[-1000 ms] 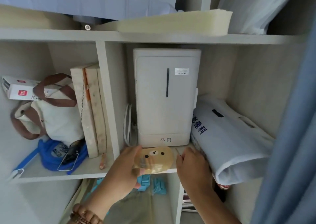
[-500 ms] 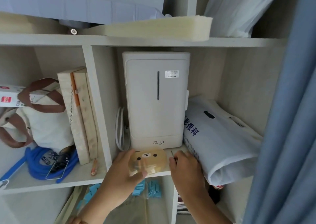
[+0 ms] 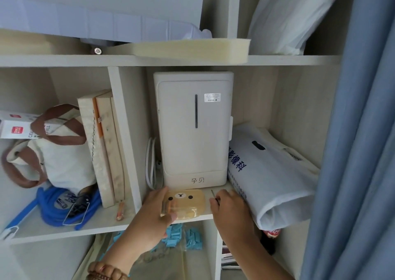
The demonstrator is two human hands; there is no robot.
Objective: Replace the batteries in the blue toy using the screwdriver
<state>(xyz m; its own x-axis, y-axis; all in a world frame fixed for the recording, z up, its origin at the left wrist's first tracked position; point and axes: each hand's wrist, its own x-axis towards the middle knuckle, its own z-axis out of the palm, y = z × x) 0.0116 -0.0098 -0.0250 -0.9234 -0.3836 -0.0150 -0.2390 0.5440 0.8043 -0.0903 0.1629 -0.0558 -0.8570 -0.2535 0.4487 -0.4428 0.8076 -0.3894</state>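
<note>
A translucent yellow box with a bear face (image 3: 186,205) lies at the front of the shelf board (image 3: 102,226), just in front of a tall white appliance. My left hand (image 3: 149,215) grips its left end, thumb under the front edge. My right hand (image 3: 228,211) rests to the right of the box, fingers closed around a thin metal screwdriver shaft (image 3: 213,194) that pokes up from my fist. No blue toy can be made out; several small blue pieces (image 3: 175,234) lie in a clear bag on the level below.
The white appliance (image 3: 192,130) fills the compartment behind the box. A white printed bag (image 3: 269,172) bulges in from the right. Left compartment holds upright boards (image 3: 102,147), a canvas bag and a blue cord (image 3: 51,207). A blue curtain (image 3: 359,130) hangs at right.
The bear box went from tilted in my left hand to lying flatter on the shelf. My right hand stays beside it; the view has shifted slightly.
</note>
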